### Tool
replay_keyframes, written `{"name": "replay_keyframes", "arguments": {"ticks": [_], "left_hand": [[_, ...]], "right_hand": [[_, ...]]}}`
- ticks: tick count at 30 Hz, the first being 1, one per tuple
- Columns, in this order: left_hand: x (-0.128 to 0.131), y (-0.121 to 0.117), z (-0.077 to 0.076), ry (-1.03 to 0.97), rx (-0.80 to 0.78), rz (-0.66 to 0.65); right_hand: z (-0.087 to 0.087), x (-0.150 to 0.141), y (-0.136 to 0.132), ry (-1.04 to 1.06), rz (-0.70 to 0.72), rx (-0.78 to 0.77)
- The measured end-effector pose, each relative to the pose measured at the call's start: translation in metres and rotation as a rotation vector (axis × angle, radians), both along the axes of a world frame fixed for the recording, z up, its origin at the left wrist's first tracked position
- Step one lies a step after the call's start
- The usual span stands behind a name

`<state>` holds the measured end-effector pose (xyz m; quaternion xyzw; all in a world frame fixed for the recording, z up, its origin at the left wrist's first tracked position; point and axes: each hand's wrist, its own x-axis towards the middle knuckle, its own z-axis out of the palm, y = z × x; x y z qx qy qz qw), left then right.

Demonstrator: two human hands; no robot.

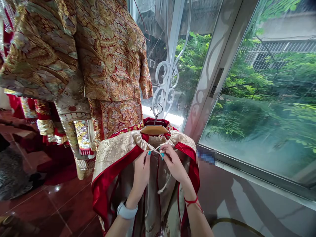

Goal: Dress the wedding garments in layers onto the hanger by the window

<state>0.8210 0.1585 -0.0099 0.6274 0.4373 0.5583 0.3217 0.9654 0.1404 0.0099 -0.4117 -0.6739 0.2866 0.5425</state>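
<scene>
In front of me hangs a cream and red satin cape (116,148) on a wooden hanger (155,130). Its gathered neckline carries a thin cream drawstring (161,190), whose loose ends dangle down the front. At the collar opening, my left hand (142,168) pinches one side of the drawstring between thumb and finger. My right hand (174,163) pinches the other side close by, and the strands cross between the fingertips. Whether a knot has formed there is too small to tell. Behind the cape's collar shows another red garment's collar (148,121).
Gold brocade jackets (111,59) hang at the left, with more red and gold clothes (53,121) below. A white scrolled metal grille (164,79) stands behind the hanger. To the right is a sliding window (259,108) above a sill. Dark red tiles (61,210) cover the floor.
</scene>
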Motion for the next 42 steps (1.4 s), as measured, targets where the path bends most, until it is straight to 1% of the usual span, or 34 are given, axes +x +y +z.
{"name": "replay_keyframes", "arguments": {"ticks": [2,4,6,8,10,12,14,15,17,19,21,22,23,25,26,28,29,30,31,32,33,34,36,37,38,39,40,42], "left_hand": [[-0.003,-0.013,-0.004,0.033,-0.012,-0.011],[-0.010,-0.021,-0.011,0.098,-0.034,-0.028],[-0.021,-0.021,-0.018,0.140,-0.039,-0.011],[-0.033,-0.013,-0.020,0.150,-0.019,0.013],[-0.045,-0.002,-0.015,0.131,0.008,0.027],[-0.053,0.007,-0.006,0.082,0.022,0.032],[-0.058,0.011,0.000,0.038,0.025,0.008],[-0.059,0.011,0.001,0.023,0.010,-0.026],[-0.060,0.007,-0.001,-0.010,-0.073,-0.157],[-0.058,0.002,-0.005,-0.094,-0.237,-0.351],[-0.055,-0.001,-0.007,-0.262,-0.395,-0.527],[-0.053,-0.001,-0.007,-0.365,-0.443,-0.579],[-0.050,-0.001,-0.005,-0.464,-0.462,-0.598],[-0.043,0.004,0.002,-0.601,-0.436,-0.571],[-0.040,0.007,0.005,-0.628,-0.412,-0.550],[-0.035,0.014,0.012,-0.620,-0.358,-0.527],[-0.034,0.018,0.014,-0.595,-0.329,-0.523],[-0.032,0.022,0.016,-0.564,-0.298,-0.519],[-0.031,0.026,0.017,-0.522,-0.264,-0.511],[-0.030,0.030,0.018,-0.467,-0.223,-0.492],[-0.029,0.034,0.020,-0.401,-0.169,-0.460],[-0.028,0.037,0.022,-0.320,-0.100,-0.417],[-0.025,0.040,0.027,-0.115,0.061,-0.326],[-0.023,0.041,0.030,-0.005,0.139,-0.292],[-0.021,0.041,0.032,0.096,0.206,-0.274],[-0.020,0.041,0.035,0.182,0.260,-0.271],[-0.019,0.040,0.036,0.250,0.303,-0.275],[-0.019,0.040,0.038,0.325,0.381,-0.261]], "right_hand": [[0.003,0.005,-0.002,-0.061,-0.045,0.048],[0.003,0.010,0.000,-0.119,-0.061,0.076],[0.002,0.014,0.006,-0.158,-0.072,0.100],[0.002,0.018,0.014,-0.169,-0.089,0.117],[0.004,0.022,0.021,-0.162,-0.123,0.132],[0.006,0.026,0.025,-0.150,-0.150,0.140],[0.004,0.029,0.025,-0.139,-0.161,0.145],[0.001,0.031,0.025,-0.139,-0.157,0.143],[-0.005,0.036,0.021,-0.161,-0.148,0.126],[-0.010,0.042,0.016,-0.204,-0.140,0.102],[-0.011,0.048,0.008,-0.281,-0.154,0.088],[-0.010,0.050,0.005,-0.331,-0.187,0.087],[-0.008,0.050,0.002,-0.377,-0.245,0.091],[-0.006,0.043,0.001,-0.410,-0.418,0.122],[-0.004,0.037,0.003,-0.380,-0.518,0.152],[-0.003,0.022,0.012,-0.236,-0.690,0.236],[-0.002,0.013,0.019,-0.134,-0.753,0.282],[-0.001,0.005,0.027,-0.025,-0.787,0.319],[0.001,-0.001,0.035,0.080,-0.774,0.337],[0.003,-0.006,0.043,0.162,-0.700,0.328],[0.007,-0.009,0.049,0.214,-0.572,0.292],[0.010,-0.010,0.054,0.230,-0.410,0.236],[0.017,-0.008,0.058,0.188,-0.082,0.125],[0.019,-0.005,0.058,0.160,0.031,0.091],[0.022,-0.002,0.057,0.139,0.102,0.073],[0.023,0.000,0.056,0.124,0.142,0.066],[0.024,0.002,0.054,0.107,0.165,0.066],[0.024,0.004,0.050,0.055,0.166,0.079]]}}
